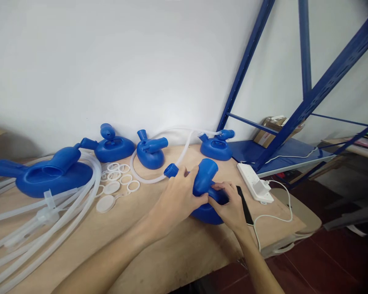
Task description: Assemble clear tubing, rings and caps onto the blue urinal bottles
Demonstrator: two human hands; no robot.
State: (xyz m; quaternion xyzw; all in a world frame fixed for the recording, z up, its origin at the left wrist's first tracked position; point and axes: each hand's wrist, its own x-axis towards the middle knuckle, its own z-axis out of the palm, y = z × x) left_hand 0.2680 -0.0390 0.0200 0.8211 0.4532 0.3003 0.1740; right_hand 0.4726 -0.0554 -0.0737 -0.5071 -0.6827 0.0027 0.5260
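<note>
At the front right of the table is a blue plastic urinal bottle (209, 216) with a wide neck and a second, threaded-looking mouth. My left hand (179, 196) is closed round the base of the neck, thumb on the near side. My right hand (228, 204) grips the body beside the handle opening, its fingers reaching into it. Both thumbs nearly meet at the neck, and my fingers hide part of the joint. Left of my hands lie several white rings (126, 179) and white round caps (106, 203).
Other blue urinal bottles stand along the wall, including one at far left (53, 179). Clear tubing (76, 212) coils across the left side. A white power strip (253, 181) with a cable and a black phone (244, 206) lie right. Blue shelving (294, 143) stands beyond.
</note>
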